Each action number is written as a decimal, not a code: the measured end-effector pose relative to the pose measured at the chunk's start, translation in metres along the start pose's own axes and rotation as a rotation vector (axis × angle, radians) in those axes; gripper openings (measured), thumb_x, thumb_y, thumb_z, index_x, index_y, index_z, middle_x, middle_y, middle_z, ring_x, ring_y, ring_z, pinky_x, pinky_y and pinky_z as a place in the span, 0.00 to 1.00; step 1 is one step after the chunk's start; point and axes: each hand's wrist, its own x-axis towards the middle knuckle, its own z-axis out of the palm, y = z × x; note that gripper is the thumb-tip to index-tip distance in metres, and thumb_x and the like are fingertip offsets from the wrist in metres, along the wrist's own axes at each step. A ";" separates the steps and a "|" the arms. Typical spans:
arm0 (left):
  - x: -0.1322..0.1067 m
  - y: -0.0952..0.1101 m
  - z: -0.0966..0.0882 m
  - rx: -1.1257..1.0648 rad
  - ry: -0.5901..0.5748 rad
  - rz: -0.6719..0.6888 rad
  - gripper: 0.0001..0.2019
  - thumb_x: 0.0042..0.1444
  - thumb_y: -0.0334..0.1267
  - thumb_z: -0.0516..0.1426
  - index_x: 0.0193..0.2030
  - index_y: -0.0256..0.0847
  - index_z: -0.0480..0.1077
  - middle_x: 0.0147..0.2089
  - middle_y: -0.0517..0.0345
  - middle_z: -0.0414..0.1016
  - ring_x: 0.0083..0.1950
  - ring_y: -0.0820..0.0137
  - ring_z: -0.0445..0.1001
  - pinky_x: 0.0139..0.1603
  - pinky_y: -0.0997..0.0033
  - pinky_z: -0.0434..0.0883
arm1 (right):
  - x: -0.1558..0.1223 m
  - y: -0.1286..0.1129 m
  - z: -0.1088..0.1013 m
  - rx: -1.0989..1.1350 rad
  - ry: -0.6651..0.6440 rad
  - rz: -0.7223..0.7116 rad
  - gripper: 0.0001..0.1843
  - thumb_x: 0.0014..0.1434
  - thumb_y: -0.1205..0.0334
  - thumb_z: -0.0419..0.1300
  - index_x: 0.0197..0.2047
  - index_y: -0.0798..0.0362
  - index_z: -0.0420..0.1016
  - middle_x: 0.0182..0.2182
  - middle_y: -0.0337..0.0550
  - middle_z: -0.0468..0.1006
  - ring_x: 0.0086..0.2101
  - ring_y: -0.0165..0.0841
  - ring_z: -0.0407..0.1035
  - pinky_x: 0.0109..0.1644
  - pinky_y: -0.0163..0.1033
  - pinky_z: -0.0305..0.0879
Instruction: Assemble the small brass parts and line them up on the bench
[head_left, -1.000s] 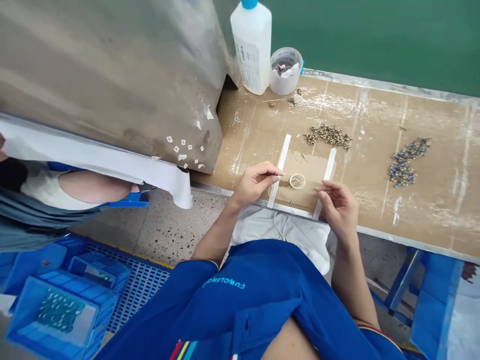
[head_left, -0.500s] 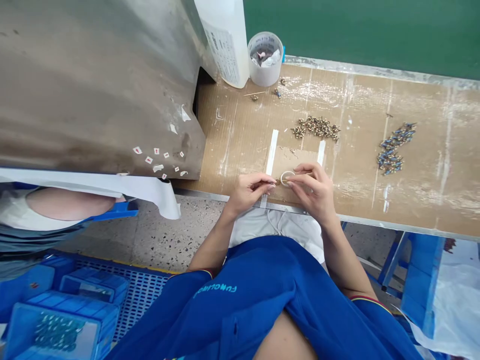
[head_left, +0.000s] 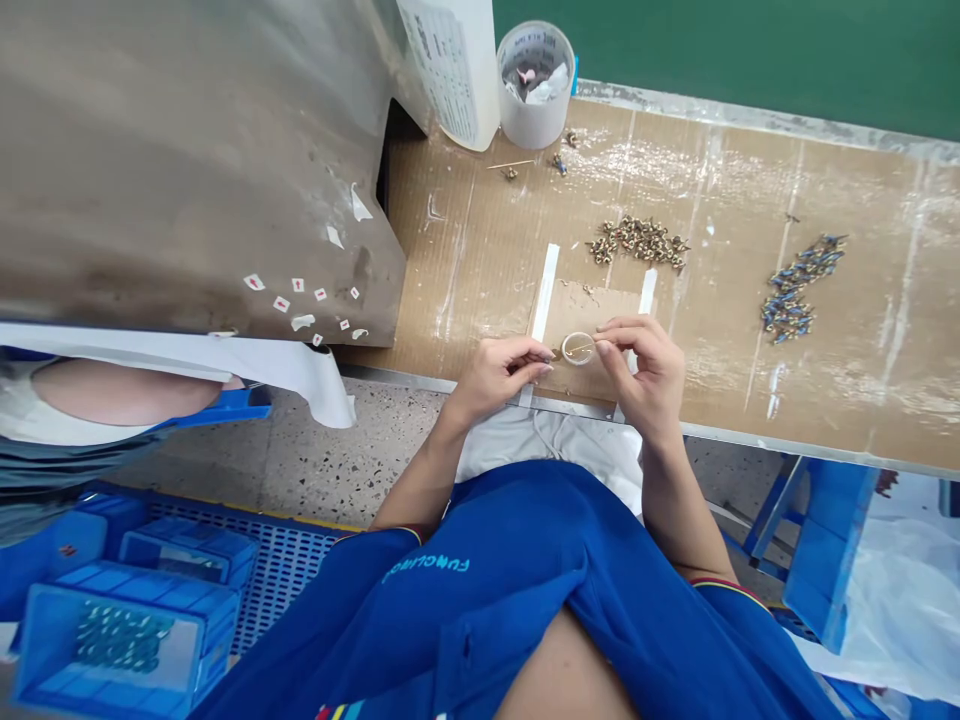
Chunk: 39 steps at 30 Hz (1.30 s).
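Observation:
My left hand [head_left: 504, 376] is closed in a pinch at the left edge of a cardboard pad. A tiny brass-coloured piece [head_left: 556, 355] shows at its fingertips, mostly hidden. My right hand [head_left: 646, 372] pinches a thin toothpick-like stick [head_left: 582, 350], whose tip points left over a small round clear dish with a white rim [head_left: 577, 362]. The dish sits on the pad [head_left: 559, 318] between both hands. Beyond the pad lies a pile of small brass-coloured metal parts [head_left: 637, 241]. Farther right is a pile of similar parts with blue on them [head_left: 796, 290].
A tape roll [head_left: 534, 120] holding scraps stands at the back beside a white sheet-like holder [head_left: 472, 90]. Another thin stick [head_left: 511, 164] lies nearby. A metal housing [head_left: 225, 180] with small arrow stickers borders the left. Blue bins [head_left: 127, 640] and part of another person are lower left.
My right hand has drawn slightly right, uncovering more of the dish and the stick. My left hand keeps its pinch. The whole view has shifted a little.

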 end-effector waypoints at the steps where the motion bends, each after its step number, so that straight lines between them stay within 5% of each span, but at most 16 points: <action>1: 0.000 0.000 0.000 0.024 -0.001 0.016 0.06 0.62 0.36 0.63 0.39 0.35 0.79 0.33 0.55 0.82 0.29 0.75 0.76 0.29 0.78 0.72 | -0.001 -0.001 0.001 0.041 0.028 0.029 0.07 0.66 0.59 0.62 0.36 0.49 0.79 0.34 0.42 0.81 0.36 0.34 0.76 0.38 0.40 0.71; 5: 0.000 0.001 -0.001 0.123 -0.011 0.072 0.06 0.62 0.36 0.62 0.38 0.36 0.79 0.34 0.54 0.82 0.30 0.74 0.76 0.31 0.76 0.71 | -0.007 -0.008 0.002 0.131 0.052 0.108 0.05 0.66 0.58 0.64 0.38 0.48 0.79 0.31 0.40 0.83 0.31 0.32 0.76 0.35 0.38 0.71; 10: 0.000 0.002 -0.001 0.162 -0.010 0.129 0.05 0.63 0.35 0.62 0.38 0.36 0.79 0.34 0.55 0.82 0.31 0.74 0.76 0.32 0.77 0.70 | -0.005 -0.017 0.007 0.095 -0.018 0.037 0.07 0.66 0.59 0.63 0.36 0.49 0.79 0.31 0.39 0.84 0.29 0.30 0.77 0.35 0.37 0.72; 28: 0.000 0.002 0.000 0.172 -0.030 0.101 0.08 0.64 0.38 0.61 0.37 0.37 0.78 0.34 0.55 0.81 0.32 0.73 0.75 0.33 0.75 0.70 | -0.002 -0.020 0.010 -0.056 -0.114 -0.115 0.07 0.67 0.63 0.60 0.35 0.49 0.75 0.29 0.38 0.81 0.28 0.29 0.74 0.33 0.36 0.70; 39: 0.000 0.003 0.000 0.161 -0.023 0.103 0.09 0.64 0.39 0.61 0.36 0.37 0.78 0.33 0.55 0.80 0.32 0.73 0.75 0.32 0.75 0.69 | -0.001 -0.021 0.008 -0.089 -0.165 -0.048 0.12 0.69 0.56 0.57 0.34 0.47 0.75 0.30 0.41 0.82 0.30 0.32 0.75 0.36 0.40 0.72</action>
